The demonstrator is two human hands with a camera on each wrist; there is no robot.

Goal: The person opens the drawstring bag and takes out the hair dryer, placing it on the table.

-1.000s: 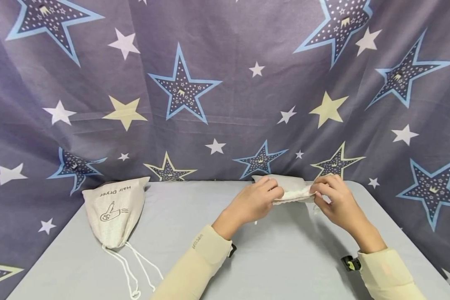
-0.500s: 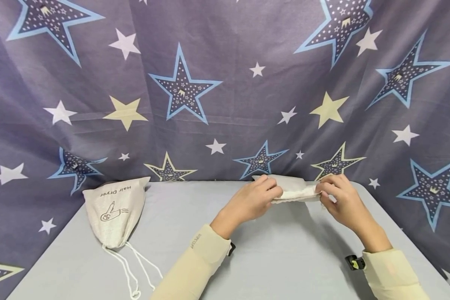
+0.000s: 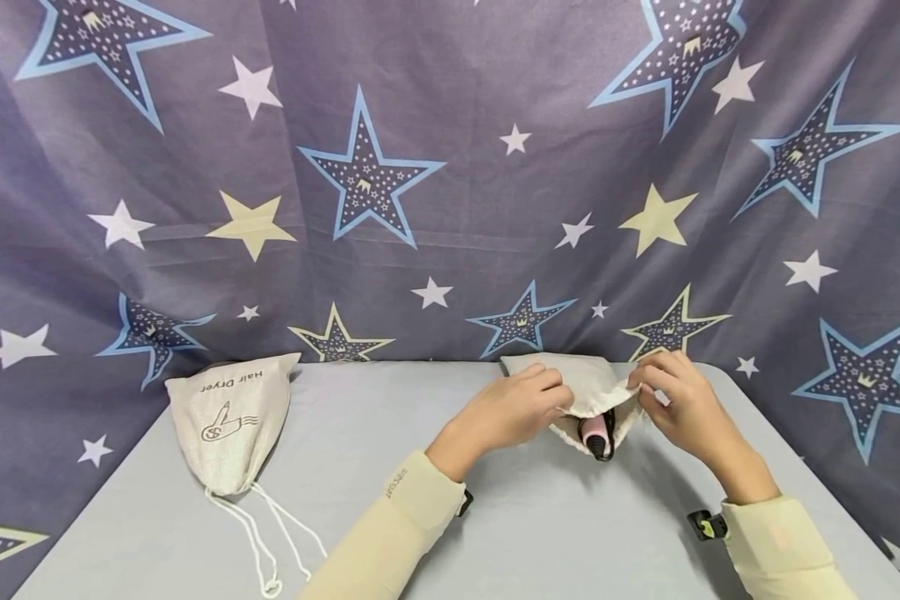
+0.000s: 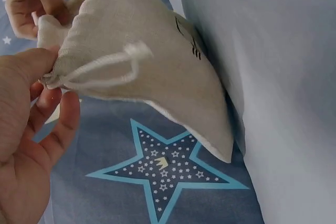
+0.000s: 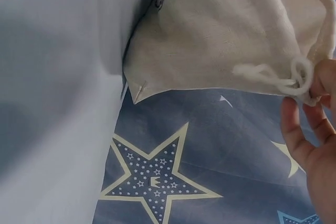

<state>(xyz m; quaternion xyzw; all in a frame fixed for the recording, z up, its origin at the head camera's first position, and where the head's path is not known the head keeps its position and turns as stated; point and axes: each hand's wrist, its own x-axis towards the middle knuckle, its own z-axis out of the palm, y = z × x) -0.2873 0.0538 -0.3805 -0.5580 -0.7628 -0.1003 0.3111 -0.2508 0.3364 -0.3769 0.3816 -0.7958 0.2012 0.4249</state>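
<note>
A beige cloth drawstring bag (image 3: 570, 379) lies at the back right of the table, its mouth gaping toward me. My left hand (image 3: 512, 407) pinches one corner of the mouth; the left wrist view shows thumb and fingers on the hem beside a white drawstring loop (image 4: 107, 72). At the opposite corner, my right hand (image 3: 681, 407) pinches the hem, close to a knotted white cord (image 5: 299, 77) in the right wrist view. Between the hands, a pink handle (image 3: 594, 428) with a black end and black cord pokes out of the mouth. The rest of that object is hidden inside the bag.
At the left of the grey-covered table (image 3: 375, 467) lies another drawstring bag (image 3: 232, 417), printed "Hair Dryer", full-looking, its white cords (image 3: 258, 533) trailing toward the front. A purple star-patterned curtain (image 3: 450, 208) hangs right behind the table.
The bag's mouth was drawn flat between the hands and now gapes, with the lower edge dropped and the pink handle showing. The right hand shifted slightly right, then stayed nearly in place.
</note>
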